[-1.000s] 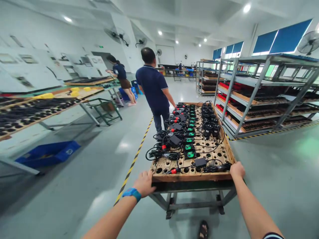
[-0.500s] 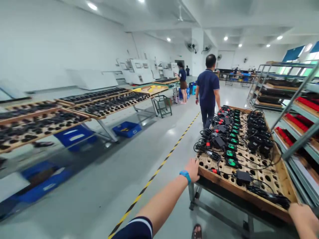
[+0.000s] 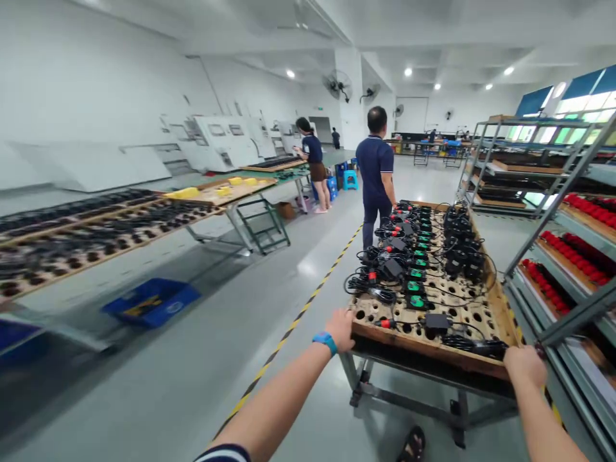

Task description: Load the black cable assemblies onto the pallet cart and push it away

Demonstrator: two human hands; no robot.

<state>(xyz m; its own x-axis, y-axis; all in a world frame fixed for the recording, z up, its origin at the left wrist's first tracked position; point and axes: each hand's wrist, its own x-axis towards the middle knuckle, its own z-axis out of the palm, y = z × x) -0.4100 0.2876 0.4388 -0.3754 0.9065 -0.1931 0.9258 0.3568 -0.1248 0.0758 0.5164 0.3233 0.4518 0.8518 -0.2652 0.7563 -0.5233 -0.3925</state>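
1. At the near end of the cart (image 3: 423, 346), my left hand (image 3: 341, 328) is closed over the left corner of the wooden tray edge, and my right hand (image 3: 525, 366) is closed over the right corner. A blue wristband (image 3: 325, 341) sits on my left wrist.
2. Cart: a wooden tray with round holes on a grey metal frame (image 3: 409, 401), standing on the floor (image 3: 202, 359) just right of the yellow-and-black line (image 3: 289, 330) and close beside the rack (image 3: 563, 282) on my right.
3. Load: black adapters (image 3: 462, 253), coiled cables (image 3: 370, 292), and green-faced units (image 3: 416, 282), lying loose on the tray.
4. Handling, as I judge it: the frame is stiff and the loaded cart likely heavy. The loose parts could slide or snag by their cables if the cart jolts. The two near corners give the widest grip for steering.
5. Ahead: a person in a dark shirt (image 3: 378, 170) stands touching or just beside the far left end of the cart; I cannot tell which.
6. Left: long tables (image 3: 110, 224) carry more trays, with a blue bin (image 3: 151, 301) on the floor below and a second person (image 3: 315, 160) further off.
7. Below: my sandal (image 3: 412, 444) shows under the frame.
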